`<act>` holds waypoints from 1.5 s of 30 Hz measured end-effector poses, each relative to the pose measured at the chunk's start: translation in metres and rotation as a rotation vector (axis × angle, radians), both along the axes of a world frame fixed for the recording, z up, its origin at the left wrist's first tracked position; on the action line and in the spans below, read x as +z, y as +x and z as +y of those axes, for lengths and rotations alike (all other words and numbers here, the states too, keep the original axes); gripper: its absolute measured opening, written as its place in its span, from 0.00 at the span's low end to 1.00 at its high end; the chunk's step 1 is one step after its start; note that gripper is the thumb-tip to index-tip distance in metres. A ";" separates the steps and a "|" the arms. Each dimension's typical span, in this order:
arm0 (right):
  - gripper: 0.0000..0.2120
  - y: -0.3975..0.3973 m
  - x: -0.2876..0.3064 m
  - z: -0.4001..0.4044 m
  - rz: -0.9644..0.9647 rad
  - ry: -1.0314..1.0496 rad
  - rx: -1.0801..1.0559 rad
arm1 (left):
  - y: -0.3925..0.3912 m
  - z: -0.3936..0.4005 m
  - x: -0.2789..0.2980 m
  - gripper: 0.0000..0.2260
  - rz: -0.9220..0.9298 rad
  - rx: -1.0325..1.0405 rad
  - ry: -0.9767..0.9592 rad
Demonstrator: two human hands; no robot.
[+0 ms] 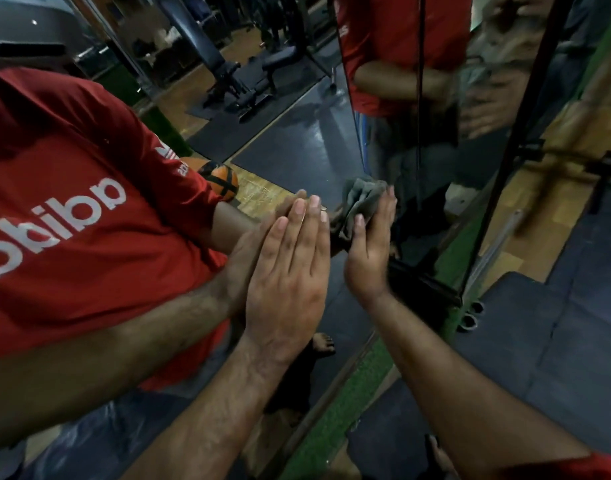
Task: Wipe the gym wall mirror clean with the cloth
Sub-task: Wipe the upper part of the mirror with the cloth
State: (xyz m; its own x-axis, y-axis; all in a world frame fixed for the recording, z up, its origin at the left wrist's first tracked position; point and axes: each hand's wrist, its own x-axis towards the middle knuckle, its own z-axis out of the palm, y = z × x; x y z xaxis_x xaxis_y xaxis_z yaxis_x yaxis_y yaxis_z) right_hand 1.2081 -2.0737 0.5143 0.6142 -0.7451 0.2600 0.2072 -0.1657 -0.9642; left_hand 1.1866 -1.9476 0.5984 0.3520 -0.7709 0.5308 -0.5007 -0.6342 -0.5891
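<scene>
While right hand (368, 244) presses cloth (361, 206) — half hidden; mirror (297, 140) edges cropped

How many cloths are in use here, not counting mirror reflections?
1. A grey cloth is pressed to the mirror by the right hand. The left hand lies flat, holding none.
</scene>
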 end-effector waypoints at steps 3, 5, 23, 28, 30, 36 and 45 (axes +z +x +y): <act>0.34 -0.003 0.030 0.012 0.042 0.235 0.068 | -0.019 0.021 0.000 0.23 0.078 -0.041 -0.052; 0.31 -0.014 0.027 0.022 -0.103 -0.025 0.102 | -0.028 0.040 -0.001 0.24 0.065 -0.004 -0.047; 0.34 -0.040 0.041 0.114 0.002 0.051 0.069 | -0.044 0.140 0.001 0.26 -0.065 0.009 -0.088; 0.30 -0.048 -0.003 0.113 -0.120 -0.386 0.084 | -0.036 0.135 -0.006 0.28 -0.126 0.019 -0.071; 0.32 -0.047 0.004 0.117 -0.003 -0.064 0.068 | -0.035 0.134 -0.006 0.29 -0.132 0.041 -0.060; 0.29 -0.059 0.011 0.132 -0.165 -0.238 0.201 | -0.040 0.136 0.004 0.28 -0.132 0.066 -0.022; 0.30 -0.083 0.028 0.180 -0.177 -0.342 0.279 | -0.077 0.197 0.010 0.31 -0.067 0.171 -0.131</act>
State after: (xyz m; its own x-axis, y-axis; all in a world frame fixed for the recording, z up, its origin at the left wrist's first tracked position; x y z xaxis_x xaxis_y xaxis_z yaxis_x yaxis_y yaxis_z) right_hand 1.1250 -1.8935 0.5418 0.7025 -0.4115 0.5806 0.4453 -0.3822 -0.8097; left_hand 1.1096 -1.7504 0.6086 0.4327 -0.6259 0.6489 -0.3417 -0.7799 -0.5244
